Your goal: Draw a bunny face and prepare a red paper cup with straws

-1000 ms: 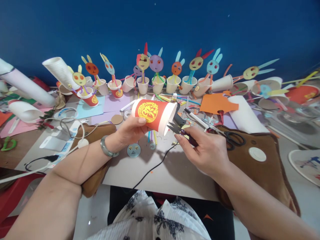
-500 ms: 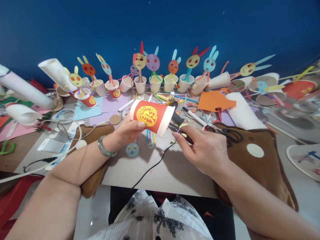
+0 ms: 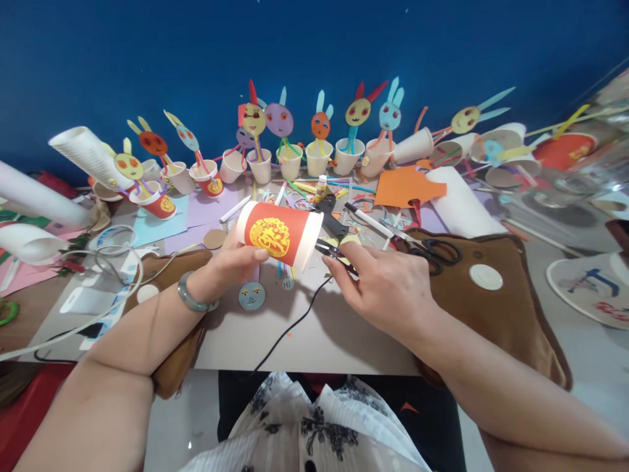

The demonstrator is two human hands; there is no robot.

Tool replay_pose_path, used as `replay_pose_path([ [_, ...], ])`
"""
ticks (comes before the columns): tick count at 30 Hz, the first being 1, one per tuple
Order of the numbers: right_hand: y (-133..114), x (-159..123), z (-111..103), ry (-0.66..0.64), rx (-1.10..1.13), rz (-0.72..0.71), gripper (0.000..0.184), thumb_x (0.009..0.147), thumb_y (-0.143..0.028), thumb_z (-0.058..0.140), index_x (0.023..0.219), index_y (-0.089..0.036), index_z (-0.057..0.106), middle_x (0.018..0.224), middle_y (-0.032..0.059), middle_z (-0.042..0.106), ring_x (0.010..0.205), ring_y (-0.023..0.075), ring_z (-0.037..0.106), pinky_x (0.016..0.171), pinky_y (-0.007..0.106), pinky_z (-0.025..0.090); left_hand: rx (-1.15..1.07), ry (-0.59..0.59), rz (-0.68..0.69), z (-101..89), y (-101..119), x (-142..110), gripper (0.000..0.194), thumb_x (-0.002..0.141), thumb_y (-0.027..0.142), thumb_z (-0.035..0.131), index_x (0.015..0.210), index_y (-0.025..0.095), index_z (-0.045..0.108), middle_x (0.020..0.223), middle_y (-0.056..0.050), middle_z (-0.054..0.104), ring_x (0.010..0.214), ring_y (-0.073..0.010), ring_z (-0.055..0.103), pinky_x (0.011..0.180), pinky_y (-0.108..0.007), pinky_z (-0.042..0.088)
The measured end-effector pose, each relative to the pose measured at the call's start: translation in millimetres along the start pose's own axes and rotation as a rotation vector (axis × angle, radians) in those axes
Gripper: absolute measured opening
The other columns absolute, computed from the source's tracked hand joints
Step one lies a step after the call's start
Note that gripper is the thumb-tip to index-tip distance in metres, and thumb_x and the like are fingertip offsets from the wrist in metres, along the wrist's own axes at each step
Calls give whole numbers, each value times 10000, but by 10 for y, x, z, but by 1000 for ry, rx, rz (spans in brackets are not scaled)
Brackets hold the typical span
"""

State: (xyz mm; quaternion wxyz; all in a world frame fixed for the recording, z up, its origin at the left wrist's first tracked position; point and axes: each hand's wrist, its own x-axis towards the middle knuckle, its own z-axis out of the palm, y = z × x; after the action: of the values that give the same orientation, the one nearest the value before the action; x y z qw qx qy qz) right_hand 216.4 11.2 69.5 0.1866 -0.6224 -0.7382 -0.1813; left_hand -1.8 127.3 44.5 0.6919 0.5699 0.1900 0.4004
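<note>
My left hand [image 3: 234, 263] is closed around a red and white paper cup [image 3: 301, 237] lying on its side in the air, with a yellow round print facing up and the mouth turned right. My right hand [image 3: 393, 283] grips black pliers [image 3: 326, 248], whose jaws are at the cup's rim; whether they bite the paper is hard to see. Below the cup, on the table, are a round blue paper face [image 3: 251, 296] and a small disc reading "Hi" [image 3: 287, 284]. Behind the pliers lies a black glue gun [image 3: 334, 226].
Paper cups with rabbit-faced figures [image 3: 320, 124] line the blue wall. Scissors [image 3: 435, 254] rest by a brown cushion [image 3: 481, 314] at right. Orange paper [image 3: 405, 189], a glue stick [image 3: 321, 189] and markers lie mid-table. White cables [image 3: 132, 288] loop at left; a black cord [image 3: 289, 328] crosses the front.
The view has turned slightly right, so the scene sits further left. The cup and the pliers keep nearly the same pose, still together at the rim.
</note>
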Motion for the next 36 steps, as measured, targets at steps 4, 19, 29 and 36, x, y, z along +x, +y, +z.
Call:
replay_pose_path([
  [4,-1,-9,7,27,12,-10,425,1025,-458,416,791,-183,639,549,9,626,488,130,497,542,288,122,26,-48,-6,-59,-4,-4,599,653,487,843,1146,219,634,994,-92,754,1093,-347,718,951,-475,606],
  [19,4,17,23,-39,129,40,432,1015,-467,398,789,-192,643,535,2,591,471,134,464,526,267,145,156,-50,77,-37,117,-22,686,599,378,908,1187,246,579,1098,-50,661,964,-217,671,816,-315,573],
  [29,2,16,-3,-76,138,58,440,1014,-479,399,803,-189,656,548,4,588,483,130,466,540,285,145,100,-77,38,-57,96,-25,705,632,384,883,1243,251,558,1126,-79,705,1000,-274,721,810,-351,610],
  [36,4,2,-30,-49,99,44,409,1006,-476,442,795,-192,647,569,3,614,510,132,502,550,285,147,32,-37,-41,-95,10,-35,710,614,466,876,1223,244,584,1020,-86,747,1028,-323,731,893,-443,621],
])
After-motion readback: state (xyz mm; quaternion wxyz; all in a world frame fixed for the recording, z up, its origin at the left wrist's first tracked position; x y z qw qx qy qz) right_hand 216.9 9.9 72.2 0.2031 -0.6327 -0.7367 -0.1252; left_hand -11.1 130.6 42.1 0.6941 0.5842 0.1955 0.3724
